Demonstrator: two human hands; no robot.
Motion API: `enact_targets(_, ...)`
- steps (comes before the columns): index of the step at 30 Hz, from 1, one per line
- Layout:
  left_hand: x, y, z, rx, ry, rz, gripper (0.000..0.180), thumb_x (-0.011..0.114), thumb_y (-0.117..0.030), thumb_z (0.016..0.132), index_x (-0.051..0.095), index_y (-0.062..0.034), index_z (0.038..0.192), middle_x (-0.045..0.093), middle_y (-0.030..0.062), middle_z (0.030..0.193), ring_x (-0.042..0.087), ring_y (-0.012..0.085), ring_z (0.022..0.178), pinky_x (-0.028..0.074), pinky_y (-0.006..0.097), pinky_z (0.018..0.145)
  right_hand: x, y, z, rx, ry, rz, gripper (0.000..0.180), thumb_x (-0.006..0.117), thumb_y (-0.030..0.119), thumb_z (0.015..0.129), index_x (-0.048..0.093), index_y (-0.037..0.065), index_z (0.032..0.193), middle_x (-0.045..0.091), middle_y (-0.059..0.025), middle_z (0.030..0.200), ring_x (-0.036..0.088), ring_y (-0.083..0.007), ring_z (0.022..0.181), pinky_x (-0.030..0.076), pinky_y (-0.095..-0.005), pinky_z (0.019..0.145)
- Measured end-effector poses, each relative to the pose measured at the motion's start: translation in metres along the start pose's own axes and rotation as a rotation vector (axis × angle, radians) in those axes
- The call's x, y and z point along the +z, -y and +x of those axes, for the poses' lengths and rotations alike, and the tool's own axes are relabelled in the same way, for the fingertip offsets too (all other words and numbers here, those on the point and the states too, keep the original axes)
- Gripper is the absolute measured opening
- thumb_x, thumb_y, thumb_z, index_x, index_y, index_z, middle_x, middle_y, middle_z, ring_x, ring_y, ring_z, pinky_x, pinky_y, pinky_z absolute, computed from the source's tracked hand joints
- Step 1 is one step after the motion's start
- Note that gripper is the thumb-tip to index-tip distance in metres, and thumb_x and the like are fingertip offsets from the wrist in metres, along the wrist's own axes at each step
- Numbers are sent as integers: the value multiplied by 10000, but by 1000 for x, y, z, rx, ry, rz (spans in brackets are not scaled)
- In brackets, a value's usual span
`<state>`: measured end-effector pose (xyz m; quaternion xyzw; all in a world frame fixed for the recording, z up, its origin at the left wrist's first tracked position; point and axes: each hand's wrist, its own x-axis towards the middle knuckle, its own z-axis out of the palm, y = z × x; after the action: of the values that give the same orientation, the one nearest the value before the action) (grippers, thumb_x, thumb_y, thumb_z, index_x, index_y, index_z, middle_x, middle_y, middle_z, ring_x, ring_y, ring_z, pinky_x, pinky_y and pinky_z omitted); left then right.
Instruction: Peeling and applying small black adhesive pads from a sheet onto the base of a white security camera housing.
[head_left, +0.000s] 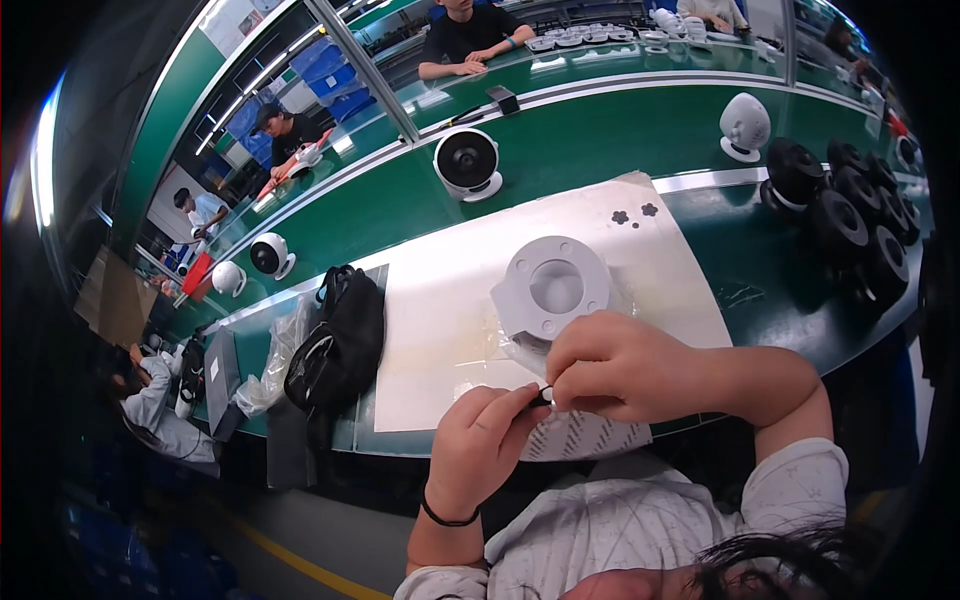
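Black small part [543, 396] pinched between both hands [555, 400], near the grey round housing [552, 287].

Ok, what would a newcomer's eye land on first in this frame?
Probably the two bare hands meeting at the lower centre, the left hand and right hand pinching a small dark part. Just above them a round white plastic housing sits on a white mat, with black round parts stacked at right.

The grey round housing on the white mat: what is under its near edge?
Crinkled clear plastic film shows under the grey round housing, on the white mat. The right hand covers the housing's near edge, so what lies beneath there cannot be seen.
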<state>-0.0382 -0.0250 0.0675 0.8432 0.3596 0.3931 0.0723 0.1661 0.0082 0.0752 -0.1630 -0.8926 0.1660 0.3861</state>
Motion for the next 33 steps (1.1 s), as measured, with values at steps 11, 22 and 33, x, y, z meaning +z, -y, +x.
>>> enact_targets(11, -9, 5, -6, 75, -106, -24, 259, 701, 1, 649, 612, -40, 889, 580, 53, 698, 535, 211, 600, 431, 290, 540, -15, 10, 7, 547, 164, 479, 386, 655, 123, 753, 432, 70, 1064, 550, -98, 945, 564, -218, 898, 446, -326, 815)
enact_targets(22, -10, 3, -9, -2, 4, 137, 205, 670, -42, 678, 607, -48, 874, 600, 52, 727, 560, 217, 642, 445, 305, 561, 3, 18, 16, 581, 148, 380, 309, 659, 96, 751, 477, 44, 995, 553, -83, 941, 559, -178, 891, 438, -296, 825)
enact_targets(33, -12, 13, -17, 47, -39, 144, 230, 676, -28, 681, 608, -49, 900, 588, 50, 705, 538, 210, 599, 426, 300, 520, 6, 28, 24, 325, 126, -15, 301, 609, 81, 744, 521, 64, 1031, 582, -91, 848, 545, -271, 842, 415, -381, 735)
